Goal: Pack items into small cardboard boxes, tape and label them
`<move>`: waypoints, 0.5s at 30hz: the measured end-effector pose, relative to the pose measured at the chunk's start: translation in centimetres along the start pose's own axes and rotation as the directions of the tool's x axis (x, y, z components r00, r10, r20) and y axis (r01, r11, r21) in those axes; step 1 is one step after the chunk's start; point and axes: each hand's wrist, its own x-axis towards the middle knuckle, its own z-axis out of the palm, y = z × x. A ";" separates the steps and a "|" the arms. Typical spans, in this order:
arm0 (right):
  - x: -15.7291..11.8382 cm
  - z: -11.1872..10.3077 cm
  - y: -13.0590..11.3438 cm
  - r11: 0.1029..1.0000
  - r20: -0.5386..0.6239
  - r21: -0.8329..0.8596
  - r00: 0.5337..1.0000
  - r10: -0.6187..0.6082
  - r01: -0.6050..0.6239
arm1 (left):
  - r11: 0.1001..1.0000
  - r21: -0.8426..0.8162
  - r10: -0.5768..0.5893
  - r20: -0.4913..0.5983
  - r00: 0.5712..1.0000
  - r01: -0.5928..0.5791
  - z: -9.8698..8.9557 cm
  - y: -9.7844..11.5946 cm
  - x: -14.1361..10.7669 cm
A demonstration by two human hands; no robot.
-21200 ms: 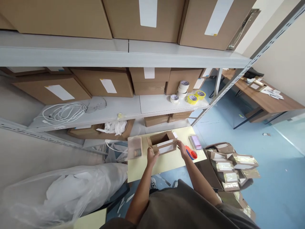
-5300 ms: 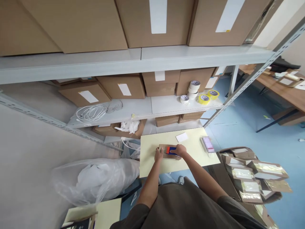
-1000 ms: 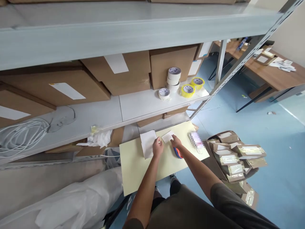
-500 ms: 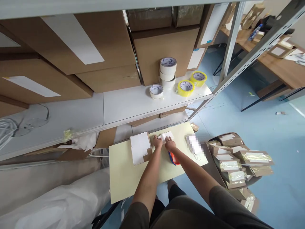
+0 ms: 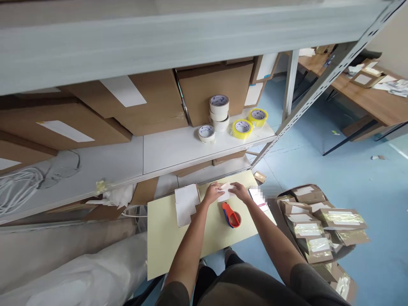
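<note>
A red-and-blue tape dispenser [image 5: 231,216] lies on the pale yellow rectangular worktop [image 5: 178,244]. To its right, beside the worktop, an open brown cardboard carton [image 5: 285,225] holds many small taped brown boxes [image 5: 307,230]. Left of the dispenser is a flat-lying brown cardboard box with a white upper face [image 5: 185,203]. Just beyond the dispenser is a small white paper slip [image 5: 225,195]: the left hand [image 5: 213,194] pinches its left side, fingers nearly closed, and the right hand [image 5: 239,191] grips its right side the same way. A partly blurred white phone-like slab [image 5: 259,199] lies to the dispenser's right. Farther beyond the dispenser, a grey metal shelf [image 5: 172,153] carries white tape rolls [image 5: 219,111], yellow-edged tape rolls [image 5: 242,129] and, behind them, large brown cardboard boxes [image 5: 216,87].
</note>
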 end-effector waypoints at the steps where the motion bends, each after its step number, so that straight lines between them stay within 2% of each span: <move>1: -0.2 -0.7 -0.4 0.996 0.033 0.083 0.999 0.008 -0.011 | 0.999 -0.031 -0.014 0.030 0.999 0.015 -0.7 0.6 0.1; 4: -1.2 -2.6 -1.7 0.970 0.027 0.240 0.999 0.025 -0.031 | 0.995 -0.081 -0.057 0.111 0.992 0.066 -2.6 2.5 0.8; 7: -2.2 -3.6 -2.9 0.950 -0.020 0.308 0.998 0.061 -0.052 | 0.988 -0.088 -0.109 0.204 0.973 0.129 -3.8 3.9 1.5; 11: -3.5 -4.1 -3.7 0.938 -0.073 0.341 0.994 0.085 -0.055 | 0.975 -0.088 -0.168 0.303 0.938 0.203 -4.1 5.1 1.9; 15: -4.6 -4.8 -3.7 0.929 -0.059 0.365 0.995 0.082 -0.055 | 0.963 -0.115 -0.191 0.342 0.920 0.242 -4.3 5.4 1.6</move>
